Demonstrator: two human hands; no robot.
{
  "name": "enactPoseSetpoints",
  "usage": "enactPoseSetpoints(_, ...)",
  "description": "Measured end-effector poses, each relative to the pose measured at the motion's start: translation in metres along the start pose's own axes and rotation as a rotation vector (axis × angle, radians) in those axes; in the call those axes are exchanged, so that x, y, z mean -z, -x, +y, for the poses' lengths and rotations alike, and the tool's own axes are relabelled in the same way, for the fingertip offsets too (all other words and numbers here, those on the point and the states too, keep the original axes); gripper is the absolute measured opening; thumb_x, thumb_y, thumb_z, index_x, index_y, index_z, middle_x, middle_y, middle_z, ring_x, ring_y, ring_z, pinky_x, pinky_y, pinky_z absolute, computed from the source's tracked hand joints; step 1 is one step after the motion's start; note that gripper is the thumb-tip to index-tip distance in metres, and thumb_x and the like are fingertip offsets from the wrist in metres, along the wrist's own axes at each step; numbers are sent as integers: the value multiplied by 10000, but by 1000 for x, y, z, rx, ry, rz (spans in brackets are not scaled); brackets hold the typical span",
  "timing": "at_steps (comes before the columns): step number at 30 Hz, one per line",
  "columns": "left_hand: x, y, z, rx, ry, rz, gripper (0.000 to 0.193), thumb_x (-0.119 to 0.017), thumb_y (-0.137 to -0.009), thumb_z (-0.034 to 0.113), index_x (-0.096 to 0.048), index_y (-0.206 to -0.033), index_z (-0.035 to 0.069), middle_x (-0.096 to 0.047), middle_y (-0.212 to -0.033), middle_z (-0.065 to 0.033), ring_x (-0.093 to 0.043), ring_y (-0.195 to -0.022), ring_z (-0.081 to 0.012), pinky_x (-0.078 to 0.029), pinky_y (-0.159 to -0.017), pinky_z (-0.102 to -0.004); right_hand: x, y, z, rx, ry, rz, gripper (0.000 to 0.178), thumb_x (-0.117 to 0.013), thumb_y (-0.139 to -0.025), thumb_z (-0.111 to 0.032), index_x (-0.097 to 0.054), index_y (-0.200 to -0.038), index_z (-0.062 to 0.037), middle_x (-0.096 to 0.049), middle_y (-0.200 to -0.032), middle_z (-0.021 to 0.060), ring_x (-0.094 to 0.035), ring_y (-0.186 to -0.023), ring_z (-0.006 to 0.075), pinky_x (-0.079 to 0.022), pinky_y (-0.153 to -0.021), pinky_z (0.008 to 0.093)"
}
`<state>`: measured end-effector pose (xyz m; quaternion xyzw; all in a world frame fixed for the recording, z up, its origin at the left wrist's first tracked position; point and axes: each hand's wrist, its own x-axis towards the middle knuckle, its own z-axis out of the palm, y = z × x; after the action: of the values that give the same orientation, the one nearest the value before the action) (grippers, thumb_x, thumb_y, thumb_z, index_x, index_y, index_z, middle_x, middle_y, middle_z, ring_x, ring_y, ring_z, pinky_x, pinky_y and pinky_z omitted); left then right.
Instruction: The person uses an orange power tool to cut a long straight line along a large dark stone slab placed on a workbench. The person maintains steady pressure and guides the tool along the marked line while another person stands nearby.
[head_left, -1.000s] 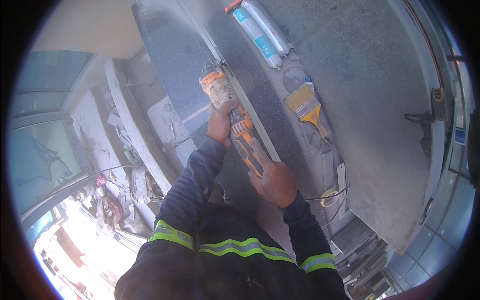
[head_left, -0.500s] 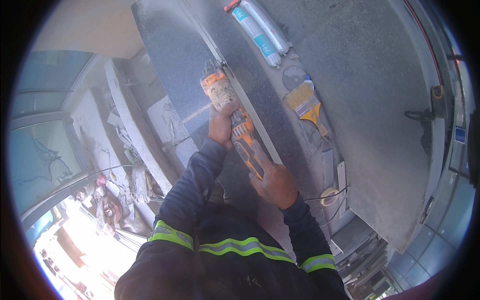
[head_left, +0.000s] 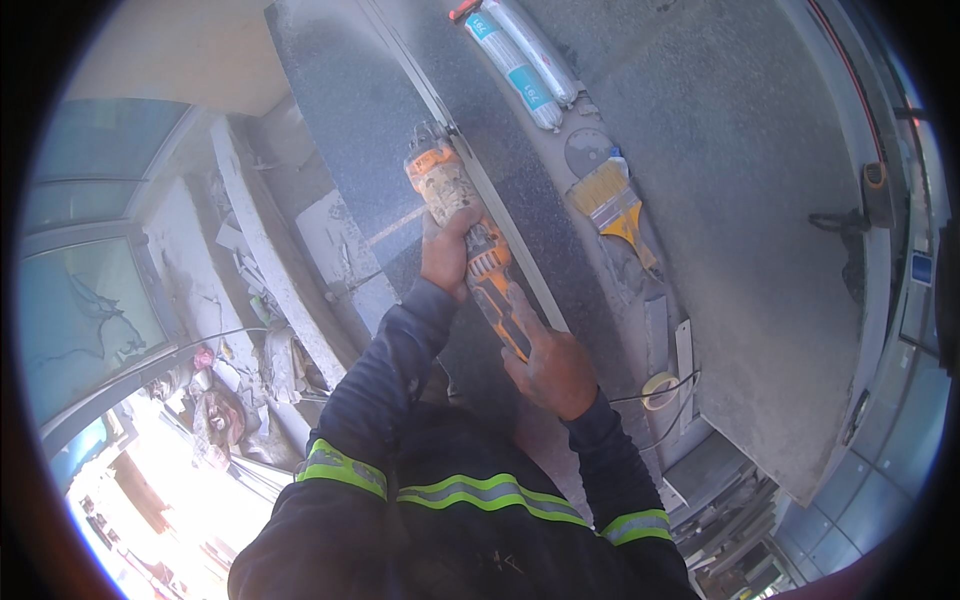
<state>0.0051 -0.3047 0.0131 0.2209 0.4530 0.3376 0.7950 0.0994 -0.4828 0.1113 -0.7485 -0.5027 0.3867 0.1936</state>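
Note:
An orange and grey angle grinder point(head_left: 487, 262), coated in pale dust, is held in both my hands over a dark speckled slab point(head_left: 355, 120). My left hand point(head_left: 446, 250) wraps round its body behind the head. Lower down, my right hand point(head_left: 552, 365) grips the rear handle, its index finger stretched along the side. The grinder's head lies against a long narrow metal strip point(head_left: 510, 240) that runs along the slab. Its disc is hidden. Pale dust sprays away from the head along the strip toward the far edge.
Right of the strip lie two sealant tubes point(head_left: 515, 75), a loose cutting disc point(head_left: 588, 152), a wide paintbrush point(head_left: 612, 212) and a tape roll point(head_left: 659, 391) beside a dark cable point(head_left: 680, 388). A grey panel point(head_left: 760, 230) fills the right. Debris point(head_left: 222, 415) lies at left.
The grinder and both hands have shifted very slightly nearer and to the right along the strip. My grip is unchanged, and dust still sprays.

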Motion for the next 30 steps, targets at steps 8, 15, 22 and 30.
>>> enactPoseSetpoints(8, -1, 6, -3, 11, -9, -11, 364, -614, -1019, 151, -487, -1331, 11, -682, -1028, -124, -754, -815, -229, -679, -695, -392, -2, 7, 6, 3, -12, 10, 950, -754, -878, -204, -284, -1703, -178, -713, -784, 242, -723, -729, 455, -570, -678, 546)
enactPoseSetpoints(15, -1, 10, -8, 56, 14, -1, 375, -620, -1014, 165, -486, -1327, 8, -681, -1034, -124, -754, -818, -228, -678, -687, -392, -2, 13, 7, -19, 21, -4, 938, -756, -883, -213, -295, -1700, -181, -715, -788, 240, -725, -729, 452, -572, -676, 539)
enactPoseSetpoints(22, -4, 13, -9, 20, -5, 9, 422, -619, -1006, 153, -442, -1367, 25, -662, -1049, -129, -745, -819, -228, -677, -684, -398, -4, 14, 11, -11, 17, 0, 936, -754, -886, -212, -293, -1701, -180, -715, -791, 241, -727, -730, 447, -572, -680, 533)
enactPoseSetpoints(30, -5, 16, -11, 19, -21, 14, 435, -620, -1006, 144, -435, -1379, 18, -667, -1068, -137, -751, -853, -236, -681, -700, -402, -6, 18, 14, 12, -8, 21, 950, -755, -881, -210, -280, -1703, -190, -719, -807, 245, -729, -746, 452, -572, -692, 538)
